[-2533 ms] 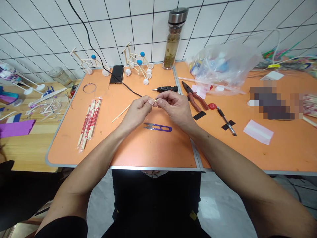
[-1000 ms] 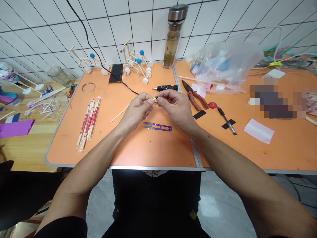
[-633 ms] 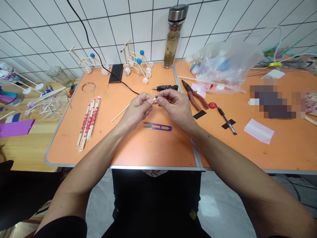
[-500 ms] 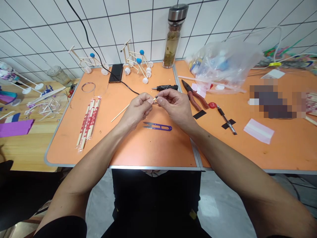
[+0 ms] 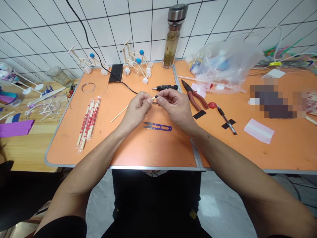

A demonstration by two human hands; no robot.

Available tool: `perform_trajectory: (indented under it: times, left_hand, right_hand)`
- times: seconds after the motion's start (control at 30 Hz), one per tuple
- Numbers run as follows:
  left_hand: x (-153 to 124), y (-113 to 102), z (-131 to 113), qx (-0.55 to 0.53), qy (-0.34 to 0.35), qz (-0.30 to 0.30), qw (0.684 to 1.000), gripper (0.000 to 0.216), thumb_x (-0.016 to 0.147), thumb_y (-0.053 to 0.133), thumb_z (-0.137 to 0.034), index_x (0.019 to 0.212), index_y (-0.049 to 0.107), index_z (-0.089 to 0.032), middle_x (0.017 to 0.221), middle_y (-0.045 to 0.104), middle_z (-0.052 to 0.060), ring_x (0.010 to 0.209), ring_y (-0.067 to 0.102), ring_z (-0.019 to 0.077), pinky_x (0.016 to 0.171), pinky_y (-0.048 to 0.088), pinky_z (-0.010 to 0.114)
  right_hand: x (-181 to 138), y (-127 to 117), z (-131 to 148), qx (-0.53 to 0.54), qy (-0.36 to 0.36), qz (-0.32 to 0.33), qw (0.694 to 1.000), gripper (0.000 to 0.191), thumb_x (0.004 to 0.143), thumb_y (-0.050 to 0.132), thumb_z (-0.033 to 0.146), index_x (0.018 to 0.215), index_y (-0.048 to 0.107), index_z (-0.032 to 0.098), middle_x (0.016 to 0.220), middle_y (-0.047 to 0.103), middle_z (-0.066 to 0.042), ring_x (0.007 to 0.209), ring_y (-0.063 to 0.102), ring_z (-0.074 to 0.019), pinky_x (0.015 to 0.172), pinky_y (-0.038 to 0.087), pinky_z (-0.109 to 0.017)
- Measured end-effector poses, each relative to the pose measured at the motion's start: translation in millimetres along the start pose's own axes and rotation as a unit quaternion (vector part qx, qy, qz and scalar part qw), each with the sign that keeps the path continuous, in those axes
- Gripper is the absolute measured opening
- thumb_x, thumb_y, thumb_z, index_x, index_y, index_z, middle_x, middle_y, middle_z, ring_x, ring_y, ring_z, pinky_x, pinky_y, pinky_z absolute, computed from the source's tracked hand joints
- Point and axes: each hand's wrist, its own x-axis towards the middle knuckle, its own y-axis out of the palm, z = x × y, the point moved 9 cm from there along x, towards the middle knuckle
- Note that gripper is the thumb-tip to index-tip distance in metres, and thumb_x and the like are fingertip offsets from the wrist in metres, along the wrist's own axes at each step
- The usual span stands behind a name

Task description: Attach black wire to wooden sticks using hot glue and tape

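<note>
My left hand is closed in a pinch on a thin wooden stick, of which only a short pale tip shows. A small black piece, which looks like tape, sits at that tip, and my right hand pinches it between thumb and forefinger. Another length of thin stick shows to the left of my left hand; its far end is hidden behind the hand. Below the hands lie purple thread snips. A black screwdriver-like tool rests just beyond them.
Packaged chopsticks and a wire coil lie left. Stick models with blue balls, a phone and a glass bottle stand at the back. Pliers, a pen, black tape strips and a plastic bag are right.
My left hand has turned slightly, and its fingers have shifted a little on the stick. The black piece at the tip shows more clearly. Everything else on the table stays in place.
</note>
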Motion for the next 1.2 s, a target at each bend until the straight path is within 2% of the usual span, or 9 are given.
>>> perform_trajectory:
  times: [0.27, 0.47, 0.8, 1.0, 1.2]
  left_hand:
    - [0.6, 1.4, 1.2, -0.02, -0.013, 0.004, 1.0, 0.03, 0.105, 0.077, -0.043, 0.094, 0.057, -0.023, 0.07, 0.049, -0.006, 0.058, 0.034, 0.0104, 0.052, 0.025, 0.023]
    - [0.4, 3.9, 2.7, -0.036, -0.032, 0.011, 0.999, 0.029, 0.107, 0.075, -0.039, 0.092, 0.055, -0.024, 0.066, 0.049, -0.007, 0.054, 0.032, 0.0093, 0.05, 0.025, 0.022]
    - [0.2, 5.4, 2.9, -0.029, -0.038, 0.018, 0.999, 0.033, 0.104, 0.077, -0.047, 0.092, 0.058, -0.023, 0.068, 0.05, -0.006, 0.056, 0.035, 0.0095, 0.05, 0.027, 0.021]
    - [-0.1, 3.7, 1.9, -0.025, -0.014, 0.01, 1.0, 0.032, 0.101, 0.083, -0.045, 0.095, 0.06, -0.023, 0.069, 0.045, -0.007, 0.057, 0.033, 0.0099, 0.051, 0.026, 0.023]
    - [0.4, 3.3, 4.2, -0.03, -0.041, 0.0, 0.999, 0.032, 0.104, 0.077, -0.044, 0.091, 0.056, -0.024, 0.068, 0.048, -0.006, 0.056, 0.034, 0.0098, 0.05, 0.026, 0.022]
  right_hand:
    - [0.4, -0.4, -0.3, 0.005, -0.003, -0.003, 1.0, 0.057, 0.084, 0.091, 0.08, 0.093, 0.079, 0.025, 0.092, 0.078, -0.003, 0.086, 0.072, -0.0194, 0.082, 0.063, -0.036]
    - [0.9, 0.0, -2.7, 0.015, 0.012, 0.003, 1.0, 0.058, 0.081, 0.092, 0.082, 0.092, 0.079, 0.026, 0.093, 0.08, -0.004, 0.088, 0.074, -0.0209, 0.086, 0.065, -0.039]
    - [0.1, -0.5, 0.3, 0.015, 0.003, 0.003, 1.0, 0.058, 0.082, 0.092, 0.082, 0.09, 0.078, 0.027, 0.092, 0.08, -0.003, 0.088, 0.074, -0.0209, 0.088, 0.065, -0.039]
    - [-1.6, 0.0, 1.2, 0.014, 0.006, -0.004, 1.0, 0.057, 0.082, 0.092, 0.082, 0.09, 0.077, 0.027, 0.092, 0.078, -0.003, 0.087, 0.072, -0.0202, 0.086, 0.064, -0.038]
    - [-1.9, 1.2, -0.6, 0.015, 0.011, 0.0, 1.0, 0.058, 0.082, 0.092, 0.082, 0.093, 0.078, 0.027, 0.096, 0.079, -0.004, 0.091, 0.074, -0.0218, 0.089, 0.065, -0.04]
